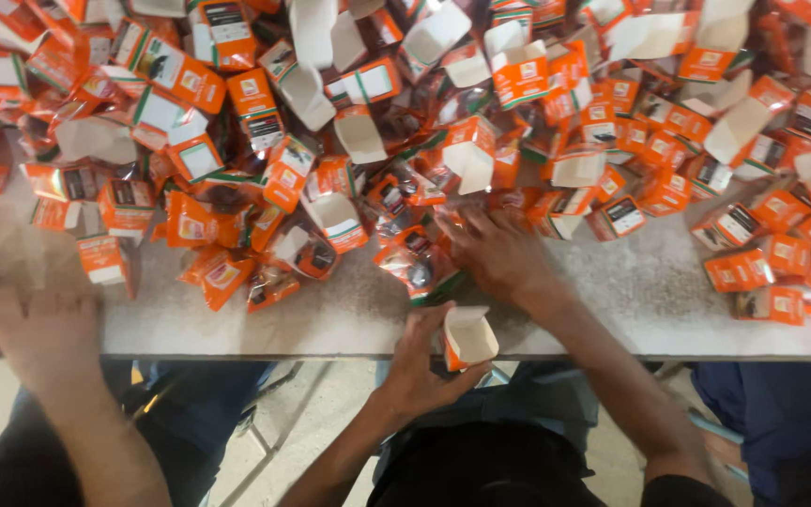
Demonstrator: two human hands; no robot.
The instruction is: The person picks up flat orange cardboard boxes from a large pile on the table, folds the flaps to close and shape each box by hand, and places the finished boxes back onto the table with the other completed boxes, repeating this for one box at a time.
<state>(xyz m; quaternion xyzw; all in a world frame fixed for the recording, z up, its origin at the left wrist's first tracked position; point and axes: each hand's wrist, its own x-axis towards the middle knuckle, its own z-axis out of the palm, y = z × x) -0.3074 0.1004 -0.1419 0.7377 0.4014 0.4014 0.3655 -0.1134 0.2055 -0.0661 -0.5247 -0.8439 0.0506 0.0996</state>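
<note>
Grey worktop (650,300) is carrying a heap of small orange boxes (481,122). At its near edge, the left hand (421,361) is gripping an open orange box (467,338), while the right hand (497,252), fingers spread, is lying on the heap's edge. Another person's hand (44,338) is resting further left.

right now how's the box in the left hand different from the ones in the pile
The box in the left hand is held upright at the table edge with its flap open and white inside showing. The piled boxes lie tumbled on the table, many closed. Both are small orange cartons.
</note>
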